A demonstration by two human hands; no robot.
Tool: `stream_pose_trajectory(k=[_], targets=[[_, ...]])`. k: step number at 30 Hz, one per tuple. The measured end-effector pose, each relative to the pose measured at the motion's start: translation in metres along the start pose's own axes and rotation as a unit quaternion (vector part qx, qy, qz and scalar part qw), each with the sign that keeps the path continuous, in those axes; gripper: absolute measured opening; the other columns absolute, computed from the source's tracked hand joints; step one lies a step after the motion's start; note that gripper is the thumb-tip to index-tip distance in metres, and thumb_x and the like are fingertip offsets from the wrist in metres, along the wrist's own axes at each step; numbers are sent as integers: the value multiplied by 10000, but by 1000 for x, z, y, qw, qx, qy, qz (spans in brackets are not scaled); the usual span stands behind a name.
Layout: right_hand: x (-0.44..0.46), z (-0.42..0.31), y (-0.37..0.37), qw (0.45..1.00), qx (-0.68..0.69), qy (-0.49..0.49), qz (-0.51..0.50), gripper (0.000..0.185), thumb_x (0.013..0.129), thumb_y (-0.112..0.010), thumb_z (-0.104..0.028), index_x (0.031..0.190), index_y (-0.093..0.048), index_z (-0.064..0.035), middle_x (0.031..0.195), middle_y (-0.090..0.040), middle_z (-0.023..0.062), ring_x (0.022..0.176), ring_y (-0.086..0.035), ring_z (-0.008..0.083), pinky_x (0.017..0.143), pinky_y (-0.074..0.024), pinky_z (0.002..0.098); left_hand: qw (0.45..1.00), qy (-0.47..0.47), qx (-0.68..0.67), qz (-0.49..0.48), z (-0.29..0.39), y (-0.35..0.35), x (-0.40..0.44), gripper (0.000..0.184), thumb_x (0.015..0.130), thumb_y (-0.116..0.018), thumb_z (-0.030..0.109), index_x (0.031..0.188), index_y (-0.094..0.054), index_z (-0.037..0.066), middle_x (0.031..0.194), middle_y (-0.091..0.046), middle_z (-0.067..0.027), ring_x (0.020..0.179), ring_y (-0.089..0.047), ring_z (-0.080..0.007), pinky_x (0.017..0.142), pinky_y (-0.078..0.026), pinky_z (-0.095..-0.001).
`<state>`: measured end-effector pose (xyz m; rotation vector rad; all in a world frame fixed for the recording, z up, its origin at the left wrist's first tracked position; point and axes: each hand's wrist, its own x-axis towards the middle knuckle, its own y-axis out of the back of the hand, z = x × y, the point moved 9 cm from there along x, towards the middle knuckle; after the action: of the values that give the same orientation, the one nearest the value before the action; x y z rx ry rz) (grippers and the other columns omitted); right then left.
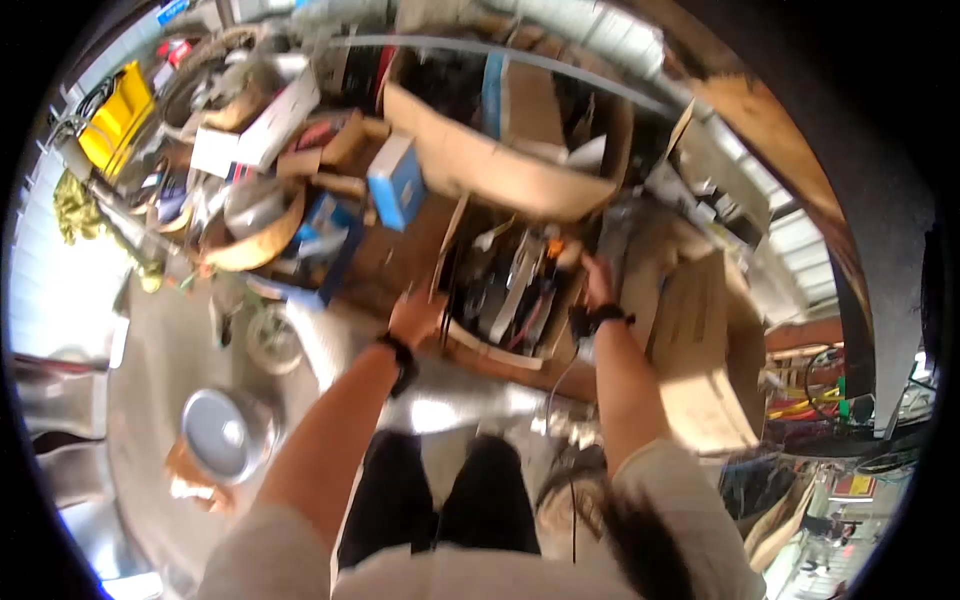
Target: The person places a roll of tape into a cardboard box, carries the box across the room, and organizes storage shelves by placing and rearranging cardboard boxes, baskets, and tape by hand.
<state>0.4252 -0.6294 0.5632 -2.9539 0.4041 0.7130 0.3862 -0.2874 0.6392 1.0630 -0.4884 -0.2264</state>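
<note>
An open cardboard box (520, 357) full of mixed tools and parts sits on the brown bench between my two hands. My left hand (417, 314) is at the box's left edge, its fingers bent against the side; blur hides how tightly they grip. On the right side, my right hand (597, 284) touches the box's edge area, with its fingers partly hidden and smeared. Inside the box lie an orange item (555, 247), a long pale metal strip (516, 290) and dark pieces too blurred to name.
Behind stands a large cardboard box (500, 165). A blue and white box (396, 185) is at the back left, beside baskets of parts. An open carton (700, 340) stands to the right. A metal bucket (222, 435) is on the floor at left.
</note>
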Motion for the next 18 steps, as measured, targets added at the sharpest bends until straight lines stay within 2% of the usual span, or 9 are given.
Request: stream_pose_trajectory(k=[1,3,4,6,7,11,12,14,18], targets=[[9,-17,-4,1000,-12,24,-1,571,831,-543,-415,1255,-453,-43,1183,-517,109,1069,-478,217,906,-369,354,990,17,-56,132,1,8,12,151,806,-529,172,933,-571,103,1005,-577,-152,813,-590,-344,702,-486,-447],[18,-15,-17,997,-25,-51,-48,609,837,-524,-468,1287,-443,-67,1230,-495,102,1116,-446,208,951,-336,349,999,2,46,-1,-16,-16,-26,245,794,-498,217,987,-581,91,1042,-589,-159,816,-583,-376,693,-484,-476],[15,-12,-15,994,-37,-89,-56,628,840,-514,-495,1303,-438,-79,1254,-484,99,1139,-431,204,973,-319,346,899,335,-224,-171,-25,3,-34,453,830,-502,253,1221,-445,32,989,-584,-235,833,-582,-362,732,-474,-446],[40,-33,-19,995,-58,39,-71,701,829,-497,-558,1334,-397,-83,1299,-442,90,1157,-418,222,986,-299,352,959,238,-156,1,-34,-6,-26,540,841,-496,264,1306,-352,31,887,-602,-250,721,-598,-376,668,-484,-458],[9,-61,-30,994,-40,97,22,549,820,-572,-479,1156,-554,-46,1049,-605,55,908,-581,204,837,-439,352,951,246,-179,-61,-30,-2,-25,584,857,-490,272,1342,-268,35,914,-599,-261,701,-626,-341,639,-513,-423],[59,-21,-22,995,-35,-17,-96,683,815,-539,-541,1268,-463,-36,1257,-488,102,1152,-442,232,961,-327,364,804,331,-430,-243,-25,-16,-42,641,875,-493,214,1389,-145,51,996,-594,-241,715,-658,-272,656,-554,-354],[73,-20,-16,994,-58,19,-92,662,811,-558,-522,1254,-474,-38,1230,-500,104,1095,-484,237,909,-377,354,782,341,-468,-231,-16,1,-43,574,873,-498,200,1360,-242,37,1033,-592,-230,702,-659,-297,642,-557,-357],[62,-22,-28,993,40,21,-112,461,844,-557,-442,1039,-595,-26,889,-644,53,710,-622,197,668,-501,297,852,259,-376,-256,-32,-30,-29,493,856,-511,156,1295,-345,6,1070,-580,-236,711,-660,-309,642,-559,-355],[54,-37,-32,993,20,68,-97,396,881,-525,-364,1079,-578,-25,985,-632,72,844,-617,201,746,-493,310,846,297,-415,-157,-29,-4,-34,368,834,-521,55,1187,-469,-39,1066,-582,-236,736,-661,-310,628,-563,-344]])
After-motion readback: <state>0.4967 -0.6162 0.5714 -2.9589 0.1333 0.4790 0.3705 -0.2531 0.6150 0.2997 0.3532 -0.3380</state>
